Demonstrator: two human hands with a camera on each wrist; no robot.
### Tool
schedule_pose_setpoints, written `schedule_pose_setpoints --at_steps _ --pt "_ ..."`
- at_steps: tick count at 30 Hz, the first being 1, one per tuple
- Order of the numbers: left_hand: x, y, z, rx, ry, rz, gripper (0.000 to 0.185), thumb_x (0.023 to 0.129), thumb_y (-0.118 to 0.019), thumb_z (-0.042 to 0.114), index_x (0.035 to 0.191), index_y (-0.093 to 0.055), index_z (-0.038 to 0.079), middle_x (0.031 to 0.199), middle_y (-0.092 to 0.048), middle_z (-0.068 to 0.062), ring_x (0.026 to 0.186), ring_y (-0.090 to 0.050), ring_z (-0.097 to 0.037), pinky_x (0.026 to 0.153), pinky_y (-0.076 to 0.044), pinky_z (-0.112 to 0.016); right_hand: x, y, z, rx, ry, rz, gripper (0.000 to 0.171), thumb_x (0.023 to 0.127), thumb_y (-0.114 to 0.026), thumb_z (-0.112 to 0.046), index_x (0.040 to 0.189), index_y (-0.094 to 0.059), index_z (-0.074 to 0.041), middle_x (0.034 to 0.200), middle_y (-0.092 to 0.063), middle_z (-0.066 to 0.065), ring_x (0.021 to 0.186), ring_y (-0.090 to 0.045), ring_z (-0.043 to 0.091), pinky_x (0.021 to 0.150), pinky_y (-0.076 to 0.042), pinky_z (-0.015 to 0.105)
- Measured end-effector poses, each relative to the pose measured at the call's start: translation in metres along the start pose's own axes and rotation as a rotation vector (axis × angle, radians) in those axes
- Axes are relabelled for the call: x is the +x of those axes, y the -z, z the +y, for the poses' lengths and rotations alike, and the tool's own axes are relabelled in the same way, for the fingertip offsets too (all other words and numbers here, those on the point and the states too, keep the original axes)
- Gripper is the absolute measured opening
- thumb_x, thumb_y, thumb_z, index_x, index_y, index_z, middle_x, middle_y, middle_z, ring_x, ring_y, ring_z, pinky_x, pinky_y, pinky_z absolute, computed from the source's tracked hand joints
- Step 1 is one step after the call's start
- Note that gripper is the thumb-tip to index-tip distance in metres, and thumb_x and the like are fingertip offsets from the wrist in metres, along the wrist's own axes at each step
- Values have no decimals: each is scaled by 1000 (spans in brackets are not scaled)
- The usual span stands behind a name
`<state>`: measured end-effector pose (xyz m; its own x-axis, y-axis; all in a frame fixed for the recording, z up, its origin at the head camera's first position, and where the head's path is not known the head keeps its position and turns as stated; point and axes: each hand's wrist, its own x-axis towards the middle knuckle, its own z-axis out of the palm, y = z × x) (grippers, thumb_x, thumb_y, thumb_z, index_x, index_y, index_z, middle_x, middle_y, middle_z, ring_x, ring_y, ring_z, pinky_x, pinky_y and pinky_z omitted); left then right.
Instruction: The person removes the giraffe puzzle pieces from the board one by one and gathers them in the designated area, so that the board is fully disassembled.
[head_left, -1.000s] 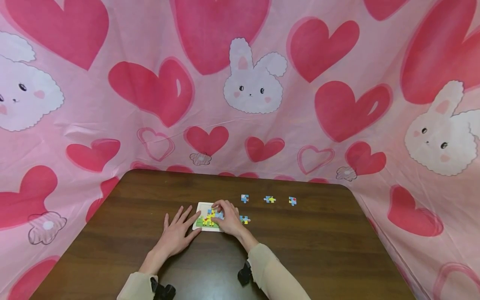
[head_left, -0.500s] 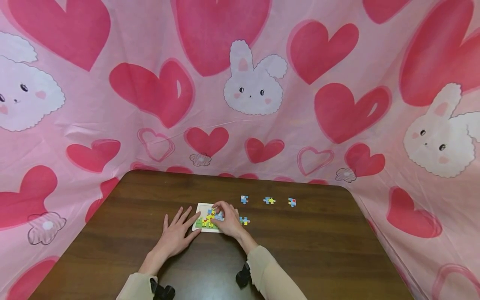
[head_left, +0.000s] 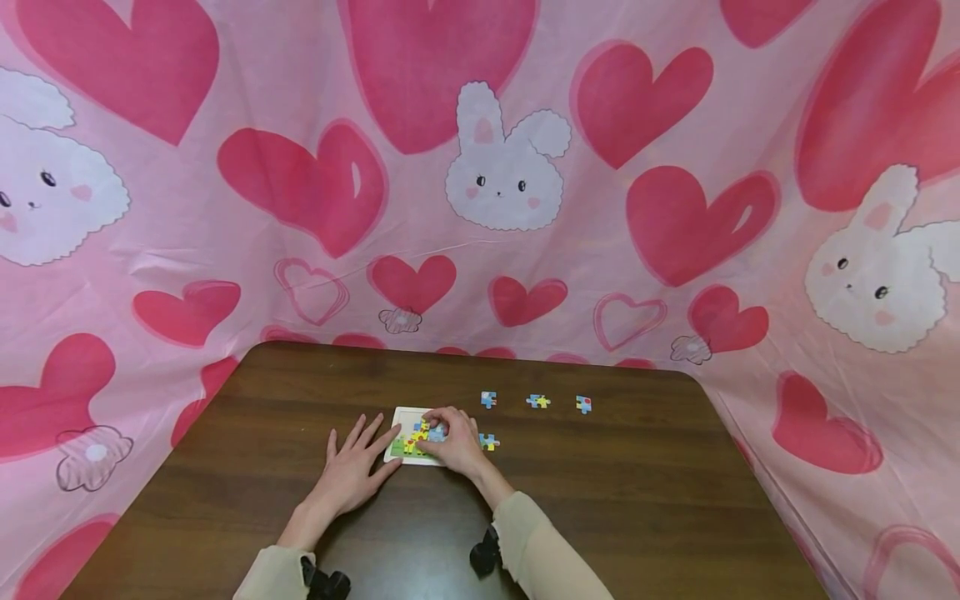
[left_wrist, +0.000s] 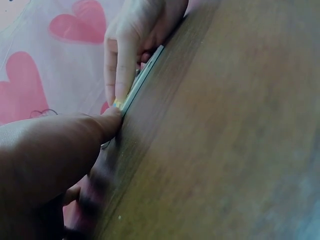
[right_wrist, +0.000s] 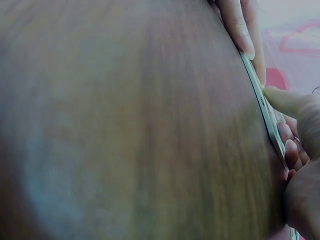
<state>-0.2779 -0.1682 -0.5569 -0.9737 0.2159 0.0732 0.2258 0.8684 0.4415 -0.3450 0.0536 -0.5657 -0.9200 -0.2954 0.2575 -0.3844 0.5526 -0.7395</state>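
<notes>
A small white puzzle tray (head_left: 406,416) lies on the brown table in the head view, partly filled with green, yellow and blue giraffe-picture pieces. My left hand (head_left: 351,473) lies flat with spread fingers; its thumb and index finger touch the tray's left side. Bent over the tray's right part, my right hand (head_left: 459,443) rests its thumb and fingertips on the pieces, with a gap between them. A blue puzzle piece (head_left: 437,432) shows in that gap. In the right wrist view, the right thumb (right_wrist: 285,101) reaches the tray edge (right_wrist: 260,95). The right hand covers the tray's right side.
Three loose puzzle pieces lie in a row behind and right of the tray: one blue and white (head_left: 488,400), one blue and yellow (head_left: 537,402), one blue and red (head_left: 583,405). Another loose piece (head_left: 490,442) sits beside the right hand. A pink heart-print cloth (head_left: 510,250) hangs behind the table.
My right thumb has shifted slightly left across the pieces in the tray. The left hand, the tray and the loose pieces have stayed in place.
</notes>
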Motion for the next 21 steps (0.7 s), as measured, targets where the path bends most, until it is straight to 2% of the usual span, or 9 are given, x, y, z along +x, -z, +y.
schedule_pose_setpoints --at_steps 11,16,21 --pt "-1 -2 -1 -21 -27 47 63 107 -68 48 162 -56 21 175 -42 -23 165 -27 -55 123 -5 -91 -1 0 -1 4 1 7 40 82 -96 -27 115 -81 -10 100 -75 5 80 -42 0 82 -31 25" --pt "-1 -7 -4 -37 -38 74 64 105 -69 50 162 -57 21 173 -44 -24 164 -28 -56 123 -5 -90 1 4 0 152 -33 -16 39 84 -94 -18 117 -80 -4 101 -72 12 81 -48 4 80 -36 20" --pt "-1 -4 -2 -30 -19 52 63 106 -69 47 162 -57 21 175 -43 -22 166 -27 -54 124 -5 -90 7 14 -3 304 -17 -37 37 89 -89 -5 122 -75 6 96 -66 21 78 -49 5 72 -41 16"
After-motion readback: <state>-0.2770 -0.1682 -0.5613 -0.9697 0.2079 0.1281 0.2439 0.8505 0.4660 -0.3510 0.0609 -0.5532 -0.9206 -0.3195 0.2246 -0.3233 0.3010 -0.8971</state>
